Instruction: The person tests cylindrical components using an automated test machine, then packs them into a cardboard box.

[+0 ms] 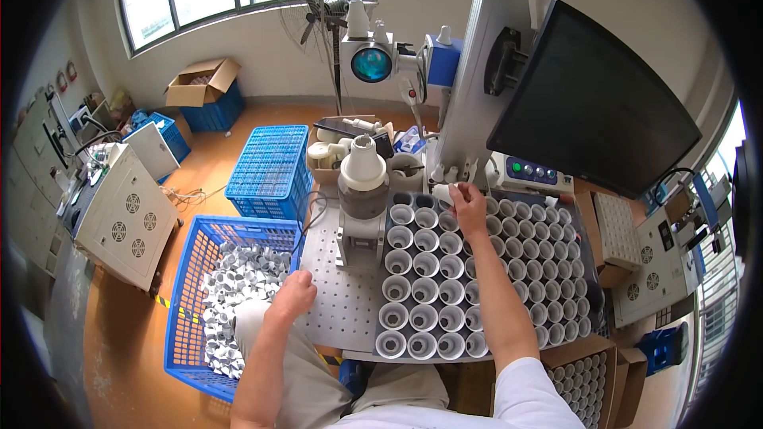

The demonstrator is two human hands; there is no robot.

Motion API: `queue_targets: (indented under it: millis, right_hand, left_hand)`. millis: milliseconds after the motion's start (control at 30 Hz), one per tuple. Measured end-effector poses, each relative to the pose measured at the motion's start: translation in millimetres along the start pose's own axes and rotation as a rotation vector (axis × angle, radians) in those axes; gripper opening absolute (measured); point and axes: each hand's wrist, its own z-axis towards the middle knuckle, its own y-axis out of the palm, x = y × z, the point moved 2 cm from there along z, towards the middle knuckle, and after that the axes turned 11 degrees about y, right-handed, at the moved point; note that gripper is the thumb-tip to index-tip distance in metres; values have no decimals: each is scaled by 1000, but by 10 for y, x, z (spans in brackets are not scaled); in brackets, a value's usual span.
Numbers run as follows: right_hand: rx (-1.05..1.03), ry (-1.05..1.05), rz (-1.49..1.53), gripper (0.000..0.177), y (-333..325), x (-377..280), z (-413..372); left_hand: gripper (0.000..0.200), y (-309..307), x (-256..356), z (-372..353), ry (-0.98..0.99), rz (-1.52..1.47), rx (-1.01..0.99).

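My right hand (469,205) pinches a white plastic cup (442,192), tilted on its side, above the far row of a dark tray (404,199). Rows of similar white cups (425,239) stand upright in that tray, open ends up. My left hand (296,294) is closed in a fist above the left edge of a perforated metal plate (334,302); its fingers hide whatever is inside. Left of the tray, a white cone-shaped part (364,160) sits on a grey fixture (362,222), beneath a machine head with a round lens (371,63).
A blue basket (191,270) heaped with small white parts (238,294) stands at my left. Behind it is a blue crate (266,163). A black monitor (596,95) overhangs the tray's far right. A cardboard box (608,381) of cups sits at lower right.
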Motion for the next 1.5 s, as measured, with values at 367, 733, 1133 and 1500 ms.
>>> queue_targets:
  millis: [367, 733, 1133, 1500]
  right_hand:
    - [-5, 6, -10, 33, 1, -49, -45]
    - [-13, -5, 21, 30, -16, -68, -30]
    - [-90, -188, 212, 19, 83, -1041, -121]
    - [-337, -408, 328, 26, 796, -1884, -618]
  left_hand:
    - [19, -6, -2, -1, 12, 17, -36]
    - [20, -204, 110, 98, -94, -236, -16]
    - [8, -1365, 703, 1246, 216, -264, 627]
    - [11, -952, 1417, 2146, 553, -122, 584]
